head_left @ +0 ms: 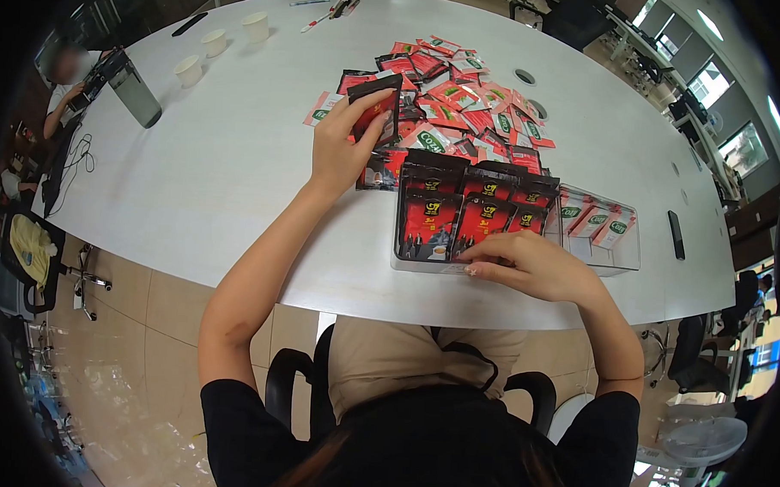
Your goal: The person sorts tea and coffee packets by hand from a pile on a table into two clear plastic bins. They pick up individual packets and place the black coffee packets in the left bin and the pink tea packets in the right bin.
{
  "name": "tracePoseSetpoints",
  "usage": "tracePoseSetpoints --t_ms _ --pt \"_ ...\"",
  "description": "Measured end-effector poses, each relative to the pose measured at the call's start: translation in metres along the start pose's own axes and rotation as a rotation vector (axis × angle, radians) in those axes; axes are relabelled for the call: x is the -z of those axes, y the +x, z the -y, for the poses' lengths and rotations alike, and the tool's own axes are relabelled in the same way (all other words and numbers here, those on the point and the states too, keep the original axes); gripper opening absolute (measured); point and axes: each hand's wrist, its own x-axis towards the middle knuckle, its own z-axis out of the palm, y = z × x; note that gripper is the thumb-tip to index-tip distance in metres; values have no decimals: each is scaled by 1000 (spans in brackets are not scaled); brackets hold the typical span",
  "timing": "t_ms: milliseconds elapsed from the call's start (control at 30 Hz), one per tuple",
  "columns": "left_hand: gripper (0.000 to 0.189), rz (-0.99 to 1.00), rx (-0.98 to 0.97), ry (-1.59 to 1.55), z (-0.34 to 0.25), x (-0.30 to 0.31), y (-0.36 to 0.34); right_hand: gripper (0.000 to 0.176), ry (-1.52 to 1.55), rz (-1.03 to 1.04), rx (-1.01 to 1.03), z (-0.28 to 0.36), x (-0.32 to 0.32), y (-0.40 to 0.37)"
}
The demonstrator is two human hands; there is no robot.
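Observation:
My left hand [342,147] is closed on a black-and-red coffee sachet [382,114], raised at the near left side of a loose heap of sachets [451,100]. Below and to the right is a clear plastic box [419,266]. Its left part holds upright rows of G7 coffee sachets [429,223]. In its right part stand several pink-and-white Cozy sachets [593,220]. My right hand [535,261] lies at the box's front rim, its fingers bent over the edge against the front coffee sachets and its thumb by the front wall.
On the white table [238,152] are several paper cups [188,71], a grey cylindrical container [136,93], pens [338,8] and a dark phone [675,235]. Two round cable holes lie right of the heap. Another person [65,78] sits at the far left.

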Motion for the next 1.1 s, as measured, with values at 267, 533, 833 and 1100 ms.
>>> tracePoseSetpoints --t_ms 267,533,833,1100 --pt "43 -49 121 -172 -5 3 4 49 -142 -180 76 -10 -8 -4" --pt "96 -132 196 -571 -67 23 27 32 66 -366 101 -3 5 -16" --pt "91 359 -183 -407 -152 2 -22 28 146 -825 425 30 20 -35" --pt "42 326 -12 -683 -207 57 -39 7 226 -1103 152 -4 29 -63"
